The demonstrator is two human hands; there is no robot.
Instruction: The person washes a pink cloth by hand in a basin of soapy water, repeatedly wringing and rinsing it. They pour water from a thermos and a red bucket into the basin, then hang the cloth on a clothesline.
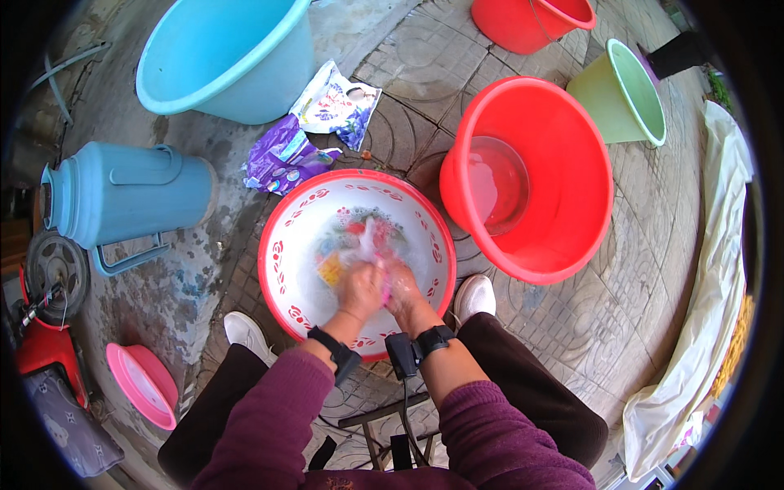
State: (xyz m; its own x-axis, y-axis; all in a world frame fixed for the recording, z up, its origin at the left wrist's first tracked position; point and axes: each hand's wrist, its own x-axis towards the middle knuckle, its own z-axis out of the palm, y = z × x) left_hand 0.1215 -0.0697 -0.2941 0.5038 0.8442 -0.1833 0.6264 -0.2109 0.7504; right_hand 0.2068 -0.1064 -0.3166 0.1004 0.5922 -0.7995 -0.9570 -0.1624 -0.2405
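A white enamel basin with a red rim and red flower pattern stands on the paving before me. Soapy water lies in it over a flower print on the bottom. My left hand and my right hand are close together above the water, both closed around a small wet pink-and-white cloth. Motion blurs the cloth and fingers, so its shape is unclear. A yellow patch shows beside my left hand; whether it is an object or printing, I cannot tell.
Right of the basin is a big red tub with some water. Beyond stand a green bucket, a red bucket and a light-blue tub. Detergent bags lie behind the basin. Leftward are a blue thermos jug and pink basin.
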